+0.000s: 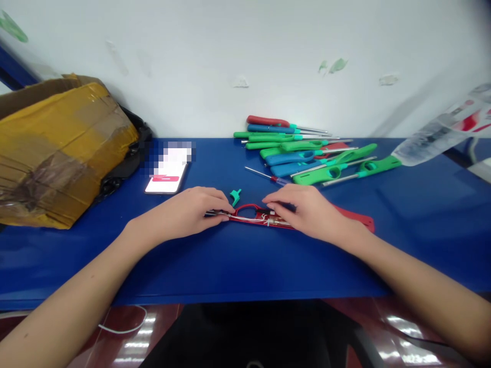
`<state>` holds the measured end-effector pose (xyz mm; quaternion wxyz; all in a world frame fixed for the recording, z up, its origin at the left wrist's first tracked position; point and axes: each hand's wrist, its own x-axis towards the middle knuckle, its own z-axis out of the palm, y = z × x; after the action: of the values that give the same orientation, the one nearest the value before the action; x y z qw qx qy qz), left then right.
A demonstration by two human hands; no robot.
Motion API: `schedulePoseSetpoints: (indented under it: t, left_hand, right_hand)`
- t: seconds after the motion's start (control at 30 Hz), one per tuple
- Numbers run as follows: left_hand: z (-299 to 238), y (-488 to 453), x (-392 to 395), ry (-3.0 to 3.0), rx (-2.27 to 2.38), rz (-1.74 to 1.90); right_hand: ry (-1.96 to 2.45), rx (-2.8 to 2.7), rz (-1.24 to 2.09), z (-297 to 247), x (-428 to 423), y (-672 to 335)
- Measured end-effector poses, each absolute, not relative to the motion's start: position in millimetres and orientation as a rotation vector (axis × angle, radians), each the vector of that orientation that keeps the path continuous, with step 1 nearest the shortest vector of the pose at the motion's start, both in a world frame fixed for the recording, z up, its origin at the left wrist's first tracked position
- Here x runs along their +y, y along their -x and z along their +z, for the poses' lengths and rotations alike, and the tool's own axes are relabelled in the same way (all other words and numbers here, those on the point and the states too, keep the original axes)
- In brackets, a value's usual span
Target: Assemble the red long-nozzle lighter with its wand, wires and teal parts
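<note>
Together, the left hand [184, 212] and right hand [305, 210] grip, narrowly closed, an opened red utility lighter casing [355, 217] with white wires [245, 218], lying flat on the blue tabletop [238, 268] just beside a small teal plastic part [235, 197].

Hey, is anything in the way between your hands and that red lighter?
No, nothing is in the way. Your left hand and right hand are already touching the opened red utility lighter. The small teal plastic piece lies just past it, not between.
</note>
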<state>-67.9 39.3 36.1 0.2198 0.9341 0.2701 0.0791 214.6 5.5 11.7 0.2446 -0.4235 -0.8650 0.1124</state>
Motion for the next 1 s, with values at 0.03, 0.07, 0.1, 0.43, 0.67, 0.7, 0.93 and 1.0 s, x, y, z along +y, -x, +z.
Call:
schedulePoseSetpoints:
  t: [0.03,0.07,0.1,0.43,0.67,0.7,0.93,1.0]
  left_hand:
    - [36.4,67.7,39.2,-2.583,0.749,0.216]
    - [36.8,67.4,39.0,-2.582,0.751,0.213]
    - [37.3,67.0,38.8,-2.581,0.753,0.210]
    - [40.0,65.6,37.1,-2.570,0.757,0.197]
    - [41.6,63.3,36.7,-2.539,0.773,0.195]
    - [42.1,63.3,36.4,-2.538,0.773,0.192]
    - [40.5,65.7,36.8,-2.533,0.793,0.177]
    - [39.9,65.6,37.1,-2.533,0.803,0.170]
  right_hand:
    - [1.152,-2.362,0.315,12.4,5.2,-214.6]
    - [1.147,-2.361,0.330,13.6,4.8,-214.6]
    - [1.144,-2.363,0.352,15.3,4.4,-214.6]
    - [1.181,-2.478,0.488,23.9,4.7,-215.2]
    - [1.046,-2.537,0.464,34.4,5.5,-229.3]
    - [1.005,-2.563,0.485,35.1,6.0,-232.1]
    - [0.819,-2.641,0.411,23.3,12.8,-237.5]
    - [0.782,-2.643,0.374,20.2,14.7,-236.5]
